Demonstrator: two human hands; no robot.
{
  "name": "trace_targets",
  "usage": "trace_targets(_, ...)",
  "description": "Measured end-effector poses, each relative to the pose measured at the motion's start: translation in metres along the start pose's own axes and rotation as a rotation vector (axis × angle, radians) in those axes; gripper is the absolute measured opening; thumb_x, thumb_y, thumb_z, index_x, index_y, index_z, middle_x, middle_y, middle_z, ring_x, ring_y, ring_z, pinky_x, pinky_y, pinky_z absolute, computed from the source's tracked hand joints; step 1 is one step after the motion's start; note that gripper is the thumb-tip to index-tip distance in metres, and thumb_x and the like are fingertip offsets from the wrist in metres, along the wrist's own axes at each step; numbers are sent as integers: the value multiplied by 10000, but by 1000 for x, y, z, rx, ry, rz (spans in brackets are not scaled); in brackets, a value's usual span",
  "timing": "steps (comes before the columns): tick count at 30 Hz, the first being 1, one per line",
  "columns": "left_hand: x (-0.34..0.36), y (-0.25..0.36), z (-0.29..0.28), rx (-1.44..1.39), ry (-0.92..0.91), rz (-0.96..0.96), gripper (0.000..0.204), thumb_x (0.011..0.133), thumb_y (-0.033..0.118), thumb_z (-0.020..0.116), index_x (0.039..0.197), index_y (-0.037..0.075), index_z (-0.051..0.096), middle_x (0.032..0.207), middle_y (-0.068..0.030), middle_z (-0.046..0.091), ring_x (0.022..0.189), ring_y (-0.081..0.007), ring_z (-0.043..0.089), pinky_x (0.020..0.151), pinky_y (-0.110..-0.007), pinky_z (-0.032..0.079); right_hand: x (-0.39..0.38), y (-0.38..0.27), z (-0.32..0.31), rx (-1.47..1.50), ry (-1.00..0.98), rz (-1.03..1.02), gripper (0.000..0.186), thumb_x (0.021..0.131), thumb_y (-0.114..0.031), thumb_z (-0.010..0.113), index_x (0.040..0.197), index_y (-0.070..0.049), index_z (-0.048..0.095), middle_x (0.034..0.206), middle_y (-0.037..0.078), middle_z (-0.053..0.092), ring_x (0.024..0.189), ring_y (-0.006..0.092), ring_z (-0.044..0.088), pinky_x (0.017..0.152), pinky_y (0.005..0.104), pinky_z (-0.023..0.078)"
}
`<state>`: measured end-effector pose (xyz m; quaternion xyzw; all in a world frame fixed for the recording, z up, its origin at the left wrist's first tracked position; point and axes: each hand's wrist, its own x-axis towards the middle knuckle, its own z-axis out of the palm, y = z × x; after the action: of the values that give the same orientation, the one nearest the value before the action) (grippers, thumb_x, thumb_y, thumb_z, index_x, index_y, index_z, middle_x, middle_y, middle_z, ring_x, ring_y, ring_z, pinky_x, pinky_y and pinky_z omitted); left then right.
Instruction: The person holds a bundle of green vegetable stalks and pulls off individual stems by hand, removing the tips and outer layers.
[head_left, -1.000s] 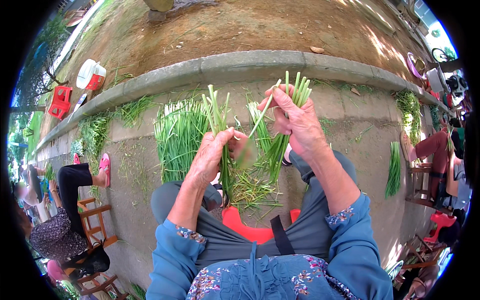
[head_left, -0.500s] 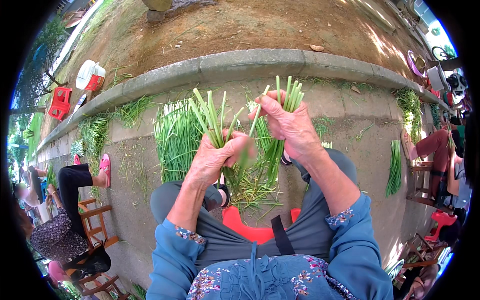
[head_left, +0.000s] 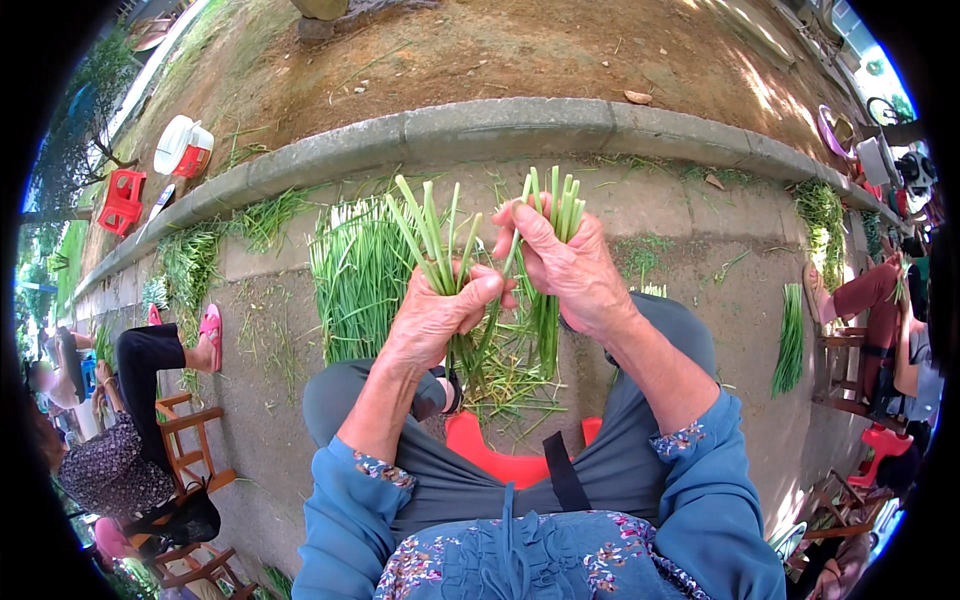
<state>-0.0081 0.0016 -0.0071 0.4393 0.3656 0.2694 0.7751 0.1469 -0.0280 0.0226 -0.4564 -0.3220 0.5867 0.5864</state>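
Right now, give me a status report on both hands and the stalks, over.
Left grip closed round green stalks. Right grip closed round second bunch. Both bunches raised, pale ends up. Loose scraps on ground below, not blocking.

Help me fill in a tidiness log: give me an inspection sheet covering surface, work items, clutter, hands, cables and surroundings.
Surface: paved ground, strewn with plant bits.
Work items: chive-like stalks in two handheld bunches, pale ends pointing away from the person; a large pile lies ahead, left of centre.
Clutter: loose trimmings between the person's legs.
Grip: left hand closed around one bunch, right hand around the other.
Cables: nothing seen.
Surroundings: curb ahead, brown soil beyond; white-and-red bucket and red plastic stool far left; seated people both sides.
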Motion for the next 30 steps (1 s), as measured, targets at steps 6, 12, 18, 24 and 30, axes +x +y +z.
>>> trace_targets(6, 2, 3, -2, 33, -6, 29, 308, 840, 301, 553, 859, -5, 584, 679, -45, 549, 453, -47, 357, 436, -177, 255, 7, 3, -15, -23, 37, -116, 239, 909, -260, 442, 866, -46, 539, 649, 16, 563, 466, 40, 421, 427, 173, 342)
trace_targets(12, 3, -2, -3, 9, -18, -26, 287, 859, 290, 528, 845, 6, 567, 669, -12, 519, 458, -43, 364, 440, -169, 274, 5, 7, -6, 119, 1, -53, 189, 895, -242, 480, 916, -60, 526, 597, -41, 462, 486, 35, 397, 428, 183, 296)
trace_targets(18, 2, -4, -4, -8, -66, -10, 300, 882, 305, 484, 845, 18, 567, 674, -8, 517, 477, -45, 381, 432, -175, 279, 1, 0, 1, -114, 57, 39, 166, 767, -149, 663, 864, -25, 610, 702, -29, 579, 638, 23, 488, 541, 191, 395)
trace_targets(24, 1, 4, 1, -67, -52, 33, 369, 899, 368, 412, 825, 38, 559, 733, -46, 556, 500, -76, 442, 454, -185, 337, 4, 0, -5, -233, 136, -21, 146, 785, -164, 642, 812, -23, 621, 707, -11, 595, 658, 50, 513, 578, 220, 417)
trace_targets(30, 5, -2, -8, -288, 100, 9, 313, 882, 334, 470, 774, 52, 555, 749, -74, 582, 551, -113, 520, 496, -218, 420, 7, -6, -13, -117, 63, -19, 150, 800, -200, 622, 798, -50, 613, 698, 10, 613, 477, 19, 417, 407, 185, 309)
